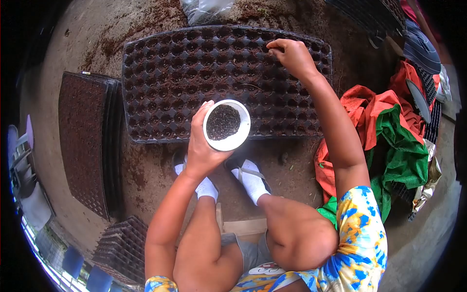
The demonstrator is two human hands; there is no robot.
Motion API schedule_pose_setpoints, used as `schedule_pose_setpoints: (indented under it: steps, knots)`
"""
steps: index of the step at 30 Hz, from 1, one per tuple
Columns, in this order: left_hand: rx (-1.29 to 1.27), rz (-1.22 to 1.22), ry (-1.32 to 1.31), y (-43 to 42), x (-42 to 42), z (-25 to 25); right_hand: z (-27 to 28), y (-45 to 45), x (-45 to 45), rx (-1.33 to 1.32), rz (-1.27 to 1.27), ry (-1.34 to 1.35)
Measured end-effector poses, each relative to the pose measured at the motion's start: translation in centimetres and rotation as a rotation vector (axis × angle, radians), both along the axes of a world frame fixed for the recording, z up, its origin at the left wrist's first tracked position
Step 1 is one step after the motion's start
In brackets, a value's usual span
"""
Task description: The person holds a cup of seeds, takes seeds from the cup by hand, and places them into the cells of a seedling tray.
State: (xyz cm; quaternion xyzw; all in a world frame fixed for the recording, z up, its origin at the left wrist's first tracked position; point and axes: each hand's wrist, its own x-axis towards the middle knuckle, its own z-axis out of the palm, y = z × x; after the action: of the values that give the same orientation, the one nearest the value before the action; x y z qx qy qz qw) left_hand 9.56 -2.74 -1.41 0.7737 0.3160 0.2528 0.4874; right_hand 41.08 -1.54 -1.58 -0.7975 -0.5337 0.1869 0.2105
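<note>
My left hand point(200, 141) is wrapped round a white cup point(245, 127), tilted so that its mouth faces me. Small dark seeds point(223, 121) lie inside it. Beneath and beyond the cup spreads a black seedling tray point(194, 73), its many round cells holding dark brown soil with a hollow in each. Over the tray's far right part, my right hand point(291, 54) has its fingers pinched together, pointing left. Whatever those fingertips hold, if anything, is too small to make out.
Stacked soil-filled trays point(82, 141) stand at the left, with more black trays point(121, 250) below. Red cloth point(360, 109) and green cloth point(401, 151) lie heaped at the right. A clear plastic bag point(206, 9) sits beyond the tray. Part of another person point(421, 48) shows at upper right.
</note>
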Motion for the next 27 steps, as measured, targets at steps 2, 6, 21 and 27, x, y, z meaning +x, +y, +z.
schedule_pose_setpoints:
  steps: [2,6,21,27]
  knots:
    - [0.014,-0.011,-0.003,0.1,0.1,0.2,-0.9,0.1,0.4,-0.005,-0.005,-0.041]
    - [0.015,-0.009,-0.003,0.1,0.2,0.2,0.9,-0.6,-0.3,0.105,0.008,-0.071]
    - [0.05,-0.035,-0.038,-0.2,1.8,0.7,4.2,-5.2,-14.1,0.0,0.738,0.051]
    - [-0.055,0.023,0.018,0.7,0.6,0.1,5.4,-0.6,-5.8,0.194,0.27,0.279]
